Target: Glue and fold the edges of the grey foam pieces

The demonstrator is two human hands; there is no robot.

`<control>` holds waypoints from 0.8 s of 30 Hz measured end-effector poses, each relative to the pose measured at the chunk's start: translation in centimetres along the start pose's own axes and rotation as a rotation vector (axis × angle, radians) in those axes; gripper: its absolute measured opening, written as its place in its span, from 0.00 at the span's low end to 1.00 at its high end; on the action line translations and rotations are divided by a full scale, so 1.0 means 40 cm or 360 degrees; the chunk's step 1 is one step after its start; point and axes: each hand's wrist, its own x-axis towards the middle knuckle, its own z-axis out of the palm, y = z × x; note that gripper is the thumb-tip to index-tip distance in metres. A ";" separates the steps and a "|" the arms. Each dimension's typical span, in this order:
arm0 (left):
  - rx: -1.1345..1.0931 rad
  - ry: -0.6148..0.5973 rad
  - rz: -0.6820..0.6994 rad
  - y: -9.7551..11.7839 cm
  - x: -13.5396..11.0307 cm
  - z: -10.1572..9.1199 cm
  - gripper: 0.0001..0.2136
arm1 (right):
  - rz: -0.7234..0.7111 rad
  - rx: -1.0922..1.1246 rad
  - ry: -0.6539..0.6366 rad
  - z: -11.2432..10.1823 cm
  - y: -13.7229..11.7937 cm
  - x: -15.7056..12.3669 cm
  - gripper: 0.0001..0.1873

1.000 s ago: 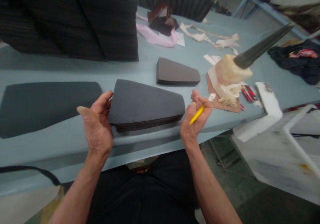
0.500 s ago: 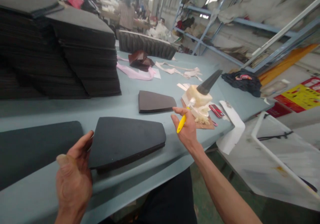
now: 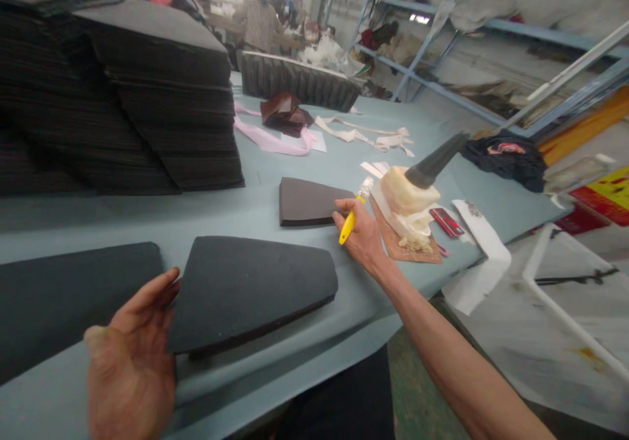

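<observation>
My left hand (image 3: 130, 355) is open, its fingertips against the left edge of a stack of dark grey wedge-shaped foam pieces (image 3: 250, 286) near the table's front edge. My right hand (image 3: 361, 234) is stretched out to the right and closed round a yellow-handled brush (image 3: 350, 222) with a whitish tip. That hand sits between a smaller dark foam stack (image 3: 307, 201) and a glue-crusted pot (image 3: 407, 201) with a dark cone sticking out of it.
A long dark foam sheet (image 3: 69, 296) lies at the left on the grey-blue table (image 3: 275, 158). Tall piles of dark foam (image 3: 147, 93) stand behind. Pink and cream scraps (image 3: 295, 140), a red object (image 3: 446, 222) and white paper (image 3: 484, 240) lie around. A person works far back.
The view has tilted up from my lap to the room. My right hand with the brush has reached away to the right toward the pot. My left hand stays at the foam stack's edge.
</observation>
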 end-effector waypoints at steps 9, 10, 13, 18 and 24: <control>-0.0282 0.0234 -0.0264 0.090 0.095 0.043 0.20 | -0.0078 -0.0029 -0.0023 -0.004 0.009 0.008 0.15; -0.0297 0.0245 -0.0184 0.098 0.108 0.047 0.20 | -0.0083 -0.0029 -0.0015 -0.005 0.007 0.008 0.15; -0.0361 0.0298 0.0007 0.126 0.142 0.065 0.16 | -0.0093 -0.0027 0.0028 -0.012 0.001 0.004 0.16; -0.0282 0.0433 0.0314 0.183 0.195 0.098 0.14 | -0.0180 0.0022 0.0099 -0.038 -0.026 -0.013 0.12; -0.0444 0.0581 0.0604 0.337 0.268 0.141 0.17 | -0.0590 -0.0010 0.0243 -0.089 -0.096 -0.039 0.06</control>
